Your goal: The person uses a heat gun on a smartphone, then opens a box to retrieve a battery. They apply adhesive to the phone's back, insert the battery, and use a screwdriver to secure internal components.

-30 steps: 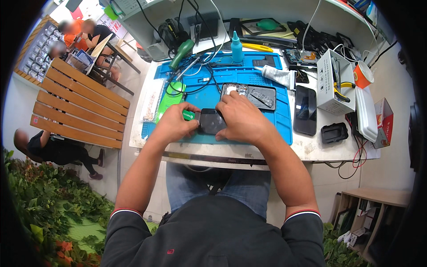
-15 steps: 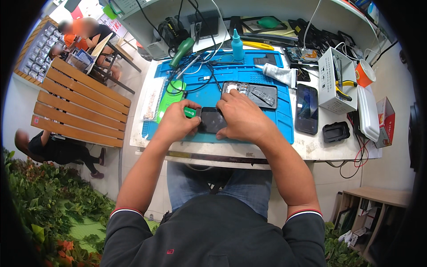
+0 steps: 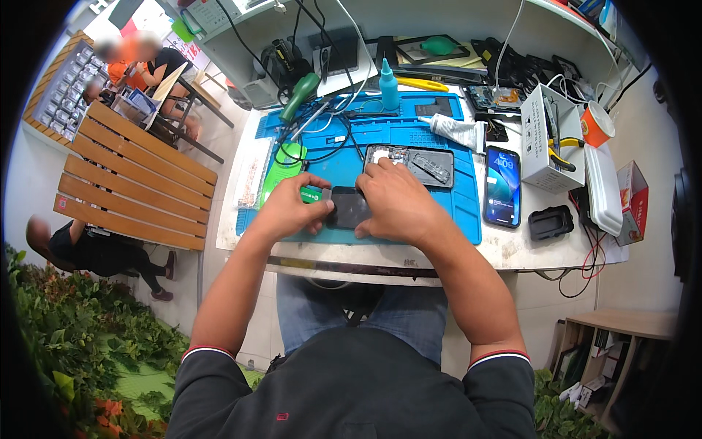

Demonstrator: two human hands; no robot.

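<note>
Dark panel (image 3: 347,208) in right hand (image 3: 401,201)

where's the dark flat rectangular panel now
In the head view, the panel is near the centre, over the rectangular blue mat, between the left hand and right hand.

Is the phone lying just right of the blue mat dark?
No, the phone beside the blue mat is lit up, its front glowing mostly blue.

Lit phone (image 3: 502,187): clock digits. White box (image 3: 540,146): dark lettering. Green strip (image 3: 310,195): white lettering.
</note>
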